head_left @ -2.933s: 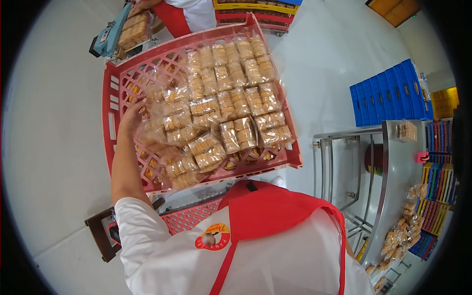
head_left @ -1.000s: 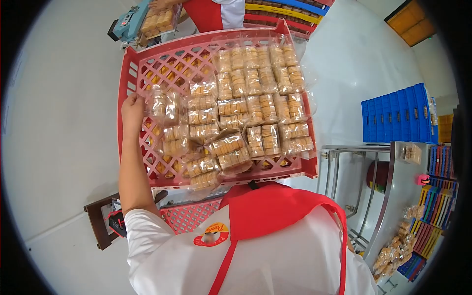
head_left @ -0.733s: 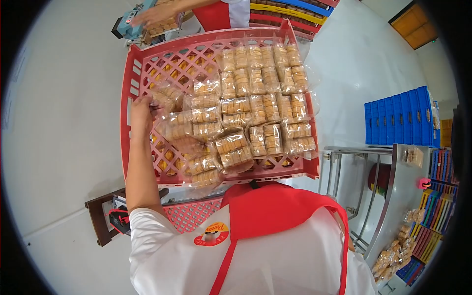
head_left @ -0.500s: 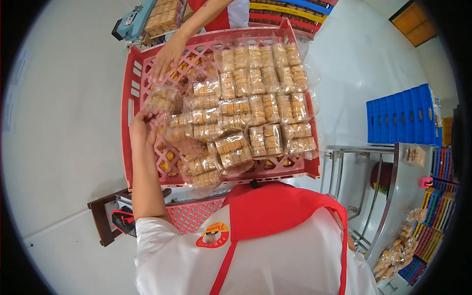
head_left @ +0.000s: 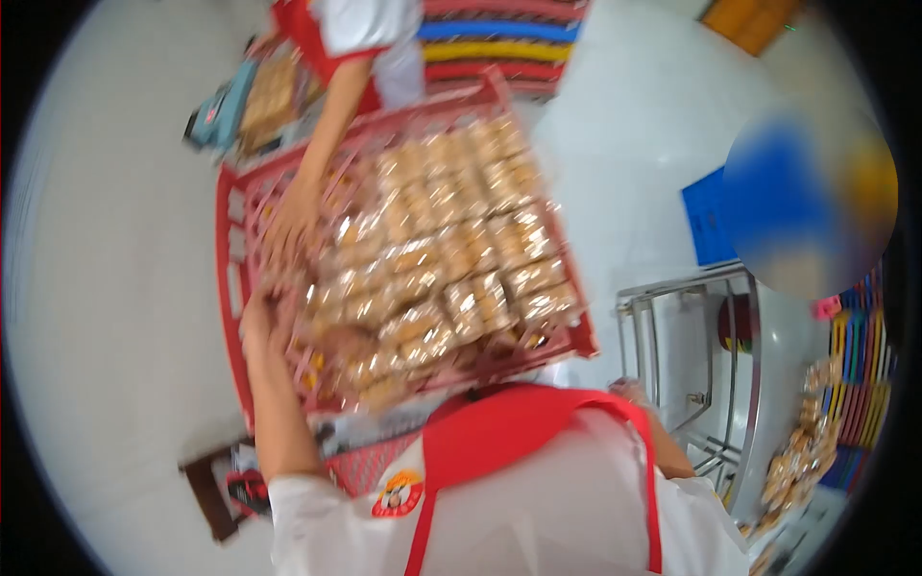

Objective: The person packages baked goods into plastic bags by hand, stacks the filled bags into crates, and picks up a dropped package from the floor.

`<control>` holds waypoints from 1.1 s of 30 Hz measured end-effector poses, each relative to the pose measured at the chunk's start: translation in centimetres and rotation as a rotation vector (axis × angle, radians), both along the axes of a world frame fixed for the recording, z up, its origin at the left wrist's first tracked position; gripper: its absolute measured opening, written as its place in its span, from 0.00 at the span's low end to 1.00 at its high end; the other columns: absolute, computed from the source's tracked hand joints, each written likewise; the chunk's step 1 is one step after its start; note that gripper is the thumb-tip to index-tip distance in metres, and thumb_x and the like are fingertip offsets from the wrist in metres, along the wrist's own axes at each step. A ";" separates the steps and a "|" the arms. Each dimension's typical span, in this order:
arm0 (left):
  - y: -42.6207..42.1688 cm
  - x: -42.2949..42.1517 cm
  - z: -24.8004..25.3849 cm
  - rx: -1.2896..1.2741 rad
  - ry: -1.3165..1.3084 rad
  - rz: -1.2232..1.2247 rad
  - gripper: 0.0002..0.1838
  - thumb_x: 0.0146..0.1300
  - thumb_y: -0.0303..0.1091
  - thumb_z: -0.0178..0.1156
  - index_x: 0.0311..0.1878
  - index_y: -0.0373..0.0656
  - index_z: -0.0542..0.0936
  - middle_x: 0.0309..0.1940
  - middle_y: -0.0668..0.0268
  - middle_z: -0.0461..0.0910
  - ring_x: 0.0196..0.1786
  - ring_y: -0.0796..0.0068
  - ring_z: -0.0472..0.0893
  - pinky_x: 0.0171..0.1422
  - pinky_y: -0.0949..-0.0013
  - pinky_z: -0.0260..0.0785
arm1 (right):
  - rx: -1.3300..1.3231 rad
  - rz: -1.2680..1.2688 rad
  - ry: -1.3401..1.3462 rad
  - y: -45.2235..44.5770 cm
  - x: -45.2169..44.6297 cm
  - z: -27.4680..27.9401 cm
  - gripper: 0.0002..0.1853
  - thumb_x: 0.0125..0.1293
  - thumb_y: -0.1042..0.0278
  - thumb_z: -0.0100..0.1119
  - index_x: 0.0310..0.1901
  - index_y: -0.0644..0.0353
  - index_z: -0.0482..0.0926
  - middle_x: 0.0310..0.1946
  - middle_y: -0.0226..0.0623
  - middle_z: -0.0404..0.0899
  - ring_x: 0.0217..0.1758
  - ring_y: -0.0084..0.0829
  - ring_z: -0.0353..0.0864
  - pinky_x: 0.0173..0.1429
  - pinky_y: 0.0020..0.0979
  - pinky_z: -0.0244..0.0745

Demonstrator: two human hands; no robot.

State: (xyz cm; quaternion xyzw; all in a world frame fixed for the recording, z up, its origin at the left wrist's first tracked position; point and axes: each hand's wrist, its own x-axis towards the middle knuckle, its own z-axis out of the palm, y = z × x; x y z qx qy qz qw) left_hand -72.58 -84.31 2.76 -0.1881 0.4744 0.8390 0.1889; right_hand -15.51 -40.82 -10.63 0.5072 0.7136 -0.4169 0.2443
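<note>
Across a pale floor (head_left: 115, 288), the left hand (head_left: 261, 312) reaches inside the red crate's (head_left: 230, 278) left side, near a co-worker's hand (head_left: 296, 216) — blur hides whether it grips anything. Clear-wrapped biscuit packs (head_left: 466, 245) fill the crate's middle and right. The right hand (head_left: 629, 389) hangs beyond, its grip impossible to tell — near a steel table (head_left: 783, 350) bearing more wrapped packs (head_left: 802, 451), with multicoloured crates (head_left: 860, 384) at far right.
</note>
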 end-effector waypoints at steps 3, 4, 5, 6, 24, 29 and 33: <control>-0.6 1.3 2.9 -0.099 0.074 0.011 0.11 0.70 0.40 0.57 0.42 0.41 0.78 0.36 0.64 0.78 0.36 0.69 0.79 0.39 0.68 0.75 | 0.016 0.056 -0.048 -0.3 2.0 -1.7 0.14 0.67 0.64 0.55 0.46 0.65 0.82 0.29 0.44 0.86 0.26 0.34 0.88 0.29 0.32 0.83; -1.5 1.6 4.2 -0.153 0.129 -0.025 0.12 0.70 0.42 0.58 0.43 0.42 0.77 0.37 0.65 0.78 0.35 0.69 0.78 0.41 0.67 0.74 | -0.026 0.012 -0.111 -0.4 2.6 -2.2 0.14 0.66 0.65 0.55 0.47 0.64 0.83 0.30 0.44 0.86 0.27 0.33 0.88 0.29 0.31 0.83; -2.5 1.8 4.4 -0.288 0.228 0.100 0.13 0.70 0.43 0.58 0.45 0.41 0.77 0.39 0.64 0.78 0.37 0.68 0.79 0.42 0.66 0.74 | -0.024 -0.150 -0.102 -0.7 3.2 -2.1 0.13 0.66 0.65 0.55 0.45 0.63 0.83 0.30 0.43 0.86 0.27 0.33 0.88 0.31 0.32 0.83; -3.1 2.2 4.7 -0.426 0.323 0.233 0.14 0.70 0.43 0.57 0.48 0.41 0.76 0.41 0.64 0.77 0.40 0.68 0.79 0.44 0.66 0.73 | -0.033 -0.308 -0.095 -1.5 4.1 -1.7 0.12 0.65 0.66 0.56 0.42 0.63 0.84 0.31 0.42 0.86 0.27 0.33 0.88 0.32 0.34 0.83; 33.8 43.6 13.2 -0.052 0.928 -0.905 0.11 0.66 0.22 0.56 0.51 0.37 0.73 0.41 0.64 0.74 0.45 0.72 0.74 0.53 0.68 0.70 | 0.440 -0.568 0.207 -2.2 33.9 -2.5 0.14 0.63 0.58 0.58 0.42 0.57 0.86 0.36 0.50 0.85 0.42 0.51 0.84 0.49 0.44 0.78; 43.5 52.1 11.3 -0.035 0.958 -1.053 0.10 0.67 0.26 0.61 0.49 0.38 0.75 0.36 0.66 0.75 0.38 0.78 0.75 0.45 0.75 0.70 | 0.961 -1.035 0.444 2.6 41.9 10.8 0.14 0.65 0.59 0.60 0.37 0.64 0.84 0.29 0.53 0.81 0.30 0.48 0.78 0.39 0.41 0.74; 51.4 56.7 12.8 -0.008 1.054 -1.277 0.08 0.67 0.25 0.61 0.47 0.37 0.76 0.36 0.67 0.76 0.40 0.80 0.75 0.46 0.76 0.69 | 1.111 -1.477 0.637 7.7 49.9 12.7 0.13 0.68 0.64 0.58 0.35 0.65 0.85 0.22 0.35 0.79 0.27 0.27 0.72 0.35 0.35 0.70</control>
